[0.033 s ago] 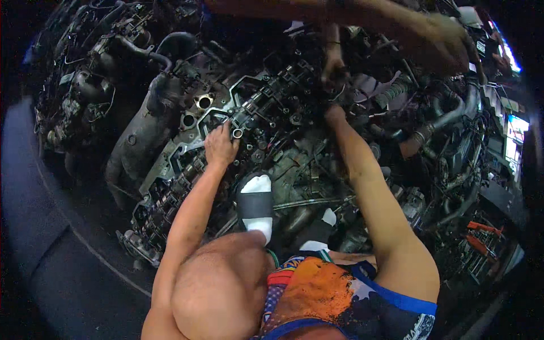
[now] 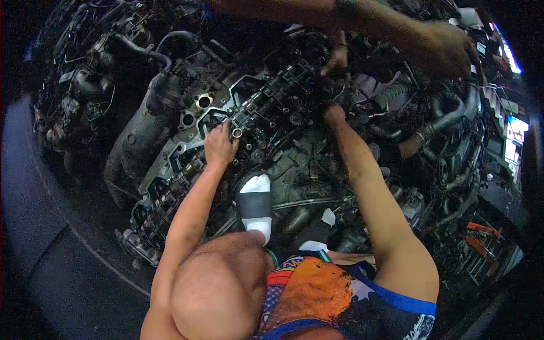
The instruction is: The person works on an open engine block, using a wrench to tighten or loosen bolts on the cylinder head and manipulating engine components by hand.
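My left hand (image 2: 221,145) is closed over the edge of a long metal rocker assembly (image 2: 249,113) on the engine, beside a round open-ended tube (image 2: 237,133). Farther right, my right hand (image 2: 334,115) reaches down among dark engine parts with its fingers curled. Shadow hides its fingertips and whatever they hold. Just beyond it, another person's hand (image 2: 338,59) reaches in from the far side. That person's other arm (image 2: 396,25) stretches across the top right, its hand (image 2: 447,48) blurred.
My foot in a dark slide sandal (image 2: 255,205) stands against the engine. A large grey pipe (image 2: 139,133) and more engine parts (image 2: 82,93) lie to the left. A ribbed hose (image 2: 391,96) and bent pipes (image 2: 447,119) fill the right. Red-handled tools (image 2: 480,246) lie at the lower right.
The other person's hand near my right hand has drawn back slightly, up and to the right. Their other arm has shifted a little lower. Both my hands stay almost where they were.
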Available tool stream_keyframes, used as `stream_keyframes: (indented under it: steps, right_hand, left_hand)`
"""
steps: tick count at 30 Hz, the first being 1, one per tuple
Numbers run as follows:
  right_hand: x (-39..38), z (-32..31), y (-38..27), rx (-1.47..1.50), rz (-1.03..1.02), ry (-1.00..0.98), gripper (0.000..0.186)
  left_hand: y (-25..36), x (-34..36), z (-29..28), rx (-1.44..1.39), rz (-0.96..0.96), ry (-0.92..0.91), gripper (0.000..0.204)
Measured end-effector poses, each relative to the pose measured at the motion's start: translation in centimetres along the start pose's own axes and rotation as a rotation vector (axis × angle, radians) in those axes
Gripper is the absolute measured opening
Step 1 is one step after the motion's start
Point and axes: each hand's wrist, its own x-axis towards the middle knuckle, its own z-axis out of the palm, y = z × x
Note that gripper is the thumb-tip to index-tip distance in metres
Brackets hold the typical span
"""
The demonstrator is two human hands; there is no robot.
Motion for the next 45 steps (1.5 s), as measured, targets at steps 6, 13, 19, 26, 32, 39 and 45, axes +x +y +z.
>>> stream_keyframes:
  steps: [6, 13, 19, 26, 32, 39, 45]
  right_hand:
    - [-1.1, -0.2, -0.6, 0.141, -0.007, 0.209, 0.033]
    - [0.4, 0.6, 3.7, -0.172, 0.059, 0.020, 0.018]
    - [-1.5, -3.3, -0.8, 0.017, 0.167, -0.077, 0.015]
    - [-1.7, -2.4, -2.3, 0.056, 0.245, 0.175, 0.023]
    - [-0.4, -2.8, -0.7, 0.079, 0.205, -0.110, 0.026]
    - [-0.4, -8.1, -5.2, 0.276, 0.252, -0.131, 0.027]
    - [-2.6, -4.8, -2.6, 0.013, 0.307, -0.141, 0.024]
  left_hand:
    - [0.2, 0.0, 0.2, -0.016, 0.022, 0.016, 0.046]
    - [1.8, 0.5, 2.0, -0.024, 0.037, -0.018, 0.054]
    - [1.0, 0.5, 1.5, -0.035, 0.108, 0.075, 0.049]
    - [1.3, 0.3, 1.3, -0.025, 0.079, 0.076, 0.047]
    - [1.2, 0.5, 1.4, 0.010, 0.075, 0.043, 0.051]
    - [-1.2, 0.8, 0.6, 0.049, 0.055, 0.098, 0.050]
    - [2.5, 0.2, 2.2, -0.029, 0.096, 0.051, 0.046]
